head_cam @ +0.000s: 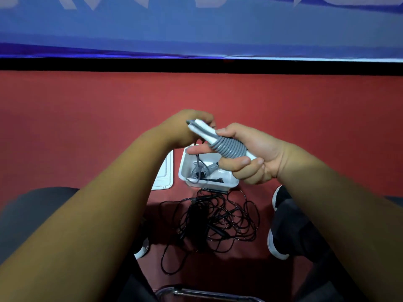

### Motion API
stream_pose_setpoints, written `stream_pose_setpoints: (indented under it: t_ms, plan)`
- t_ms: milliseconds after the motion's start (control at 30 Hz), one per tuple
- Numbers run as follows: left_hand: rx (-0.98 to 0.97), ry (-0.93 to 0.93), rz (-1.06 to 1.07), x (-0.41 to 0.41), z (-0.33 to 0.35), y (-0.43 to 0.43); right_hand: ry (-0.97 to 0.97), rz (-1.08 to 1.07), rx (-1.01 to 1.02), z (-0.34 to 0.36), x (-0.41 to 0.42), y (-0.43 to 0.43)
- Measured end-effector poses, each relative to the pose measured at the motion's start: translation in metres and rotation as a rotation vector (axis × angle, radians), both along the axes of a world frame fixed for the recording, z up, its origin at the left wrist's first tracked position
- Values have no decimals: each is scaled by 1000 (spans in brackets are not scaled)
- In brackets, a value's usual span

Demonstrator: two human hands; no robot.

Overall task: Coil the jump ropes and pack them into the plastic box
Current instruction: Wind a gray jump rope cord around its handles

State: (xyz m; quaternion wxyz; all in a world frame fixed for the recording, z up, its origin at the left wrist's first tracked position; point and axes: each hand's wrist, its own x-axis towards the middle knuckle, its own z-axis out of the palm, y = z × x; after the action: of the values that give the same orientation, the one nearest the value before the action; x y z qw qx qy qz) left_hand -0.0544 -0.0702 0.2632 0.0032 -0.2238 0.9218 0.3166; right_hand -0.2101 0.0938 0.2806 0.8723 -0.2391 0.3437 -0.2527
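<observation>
Head view, looking down past both forearms. We see the right hand [250, 155] with its grip closed tight around the grey jump rope [227, 148], whose cord is wound in close turns about its two white handles [204, 130], held side by side. The left hand [185, 127] curls its fingers over the far tip of the handles; we cannot see how its fingertips lie. Below the hands, on the red floor [87, 127], stands the plastic box [231, 182], in which we make out another grey coil. Its lid [164, 177] lies just left of it. Nearer, between the shoes [281, 247], a black jump rope [218, 219] lies in a loose tangle.
</observation>
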Motion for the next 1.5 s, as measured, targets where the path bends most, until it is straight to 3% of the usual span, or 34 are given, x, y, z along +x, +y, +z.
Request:
stream_pose_setpoints:
  t_ms: [133,267,400,533,667,800,1033,1200,1500]
  plan:
    - [201,150,23,1,9,-2,43,130,28,-5,9,4]
    - [229,258,71,-3,22,1,191,156,64,-16,13,5]
    - [127,303,112,-1,36,1,317,78,82,-18,10,1]
    - [-71,308,105,4,44,-6,425,-171,132,-26,-1,-6]
    - [-200,219,28,11,47,-9,495,-452,122,-30,-10,-13]
    - [-164,45,28,16,47,-7,477,-671,85,-28,-15,-17]
    - [-78,-164,163,9,21,-1,509,-706,4,-16,0,-18]
    - [120,-94,206,3,14,5,480,-764,52,-10,-1,-18]
    - [184,-15,248,0,11,7,452,-853,86,-4,-5,-15]
